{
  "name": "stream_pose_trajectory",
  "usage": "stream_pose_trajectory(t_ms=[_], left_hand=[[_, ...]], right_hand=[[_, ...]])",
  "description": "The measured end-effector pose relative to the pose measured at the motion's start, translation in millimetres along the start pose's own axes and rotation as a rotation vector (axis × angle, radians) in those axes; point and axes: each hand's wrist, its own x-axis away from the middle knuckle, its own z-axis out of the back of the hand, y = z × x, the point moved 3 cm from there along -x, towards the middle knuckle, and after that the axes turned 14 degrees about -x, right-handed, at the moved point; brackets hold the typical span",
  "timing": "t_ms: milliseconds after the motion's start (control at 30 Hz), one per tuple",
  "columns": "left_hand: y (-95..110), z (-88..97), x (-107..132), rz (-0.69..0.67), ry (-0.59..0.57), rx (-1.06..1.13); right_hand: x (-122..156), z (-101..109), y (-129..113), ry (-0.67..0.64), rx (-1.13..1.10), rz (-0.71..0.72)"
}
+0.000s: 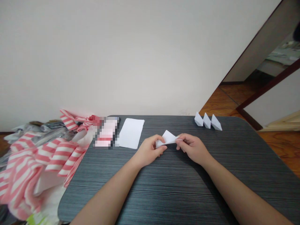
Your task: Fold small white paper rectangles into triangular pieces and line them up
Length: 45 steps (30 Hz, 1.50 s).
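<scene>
Between my two hands, just above the middle of the dark table, is a folded piece of white paper (169,137) with a pointed peak on top. My left hand (151,150) pinches its left end between thumb and fingers. The right end is gripped by my right hand (191,146), thumb in front and fingers curled behind. Three folded paper boats (207,121) stand in a row at the table's far right. A stack of blank white paper (131,132) lies to the left, beyond my left hand.
A blurred-out, phone-like object (107,132) lies beside the paper stack. The dark wood-grain table (150,193) meets a white wall (140,56) at its far edge. Red-and-white striped cloth (47,162) is heaped on the left. Wooden floor (217,100) shows at the right.
</scene>
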Motion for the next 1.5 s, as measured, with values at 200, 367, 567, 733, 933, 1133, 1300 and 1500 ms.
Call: stream_pose_trajectory(t_ms=[200, 367, 567, 733, 933, 1133, 1300, 1500], left_hand=[[1, 1.0, -2, -0.062, 0.049, -0.034], [0, 3.4, -2, -0.092, 0.098, -0.069], [-4, 7.1, -5, -0.018, 0.153, -0.042], [-5, 6.8, -6, 0.041, 0.146, 0.022], [-2, 7.8, -6, 0.018, 0.162, 0.107], [0, 9.7, -7, 0.012, 0.191, 0.15], [1, 9.5, -6, -0.013, 0.186, 0.172], [1, 8.3, -6, -0.028, 0.178, 0.147]], right_hand=[[0, 1, -2, 0.012, -0.04, 0.024], [0, 1, -2, 0.004, -0.059, 0.017], [1, 0, 4, 0.016, -0.099, -0.05], [1, -1, 4, 0.038, -0.171, -0.089], [0, 2, 5, 0.053, -0.181, -0.089], [-1, 2, 11, 0.061, -0.246, -0.093], [-2, 3, 10, 0.054, -0.208, -0.029], [-2, 4, 2, 0.046, -0.076, 0.12]])
